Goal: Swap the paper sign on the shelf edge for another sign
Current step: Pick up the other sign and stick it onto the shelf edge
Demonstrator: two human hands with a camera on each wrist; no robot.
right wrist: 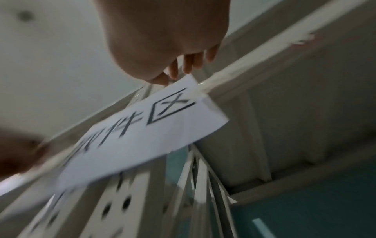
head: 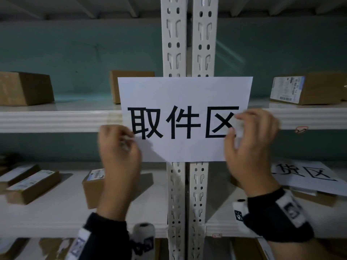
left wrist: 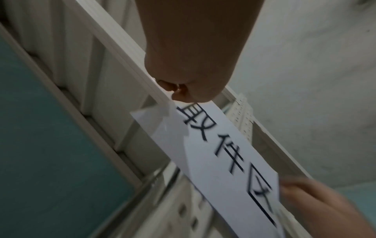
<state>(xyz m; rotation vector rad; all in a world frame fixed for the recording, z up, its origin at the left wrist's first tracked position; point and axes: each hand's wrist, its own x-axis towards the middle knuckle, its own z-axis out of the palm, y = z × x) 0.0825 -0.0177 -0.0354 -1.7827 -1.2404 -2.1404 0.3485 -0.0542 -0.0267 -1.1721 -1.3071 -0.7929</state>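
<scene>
A white paper sign (head: pixel 184 94) with three large black characters lies flat against the white shelf edge (head: pixel 56 121), covering the two uprights. My left hand (head: pixel 129 136) pinches its lower left edge with curled fingers. The left wrist view shows that hand (left wrist: pixel 175 91) at the sign's (left wrist: pixel 213 153) corner, beside a strip of clear tape. My right hand (head: pixel 234 126) pinches the right edge, thumb on the front and fingers curled over the side. In the right wrist view its fingertips (right wrist: pixel 173 75) touch the sign's (right wrist: pixel 142 136) top corner. A second printed sign (head: pixel 304 175) lies flat on the lower right shelf.
Two perforated white uprights (head: pixel 187 34) run vertically behind the sign. Cardboard boxes (head: pixel 24 89) stand on the upper shelf, and one labelled box (head: pixel 308 89) sits at its right. More labelled boxes (head: pixel 32 186) lie on the lower shelf at left. The back wall is teal.
</scene>
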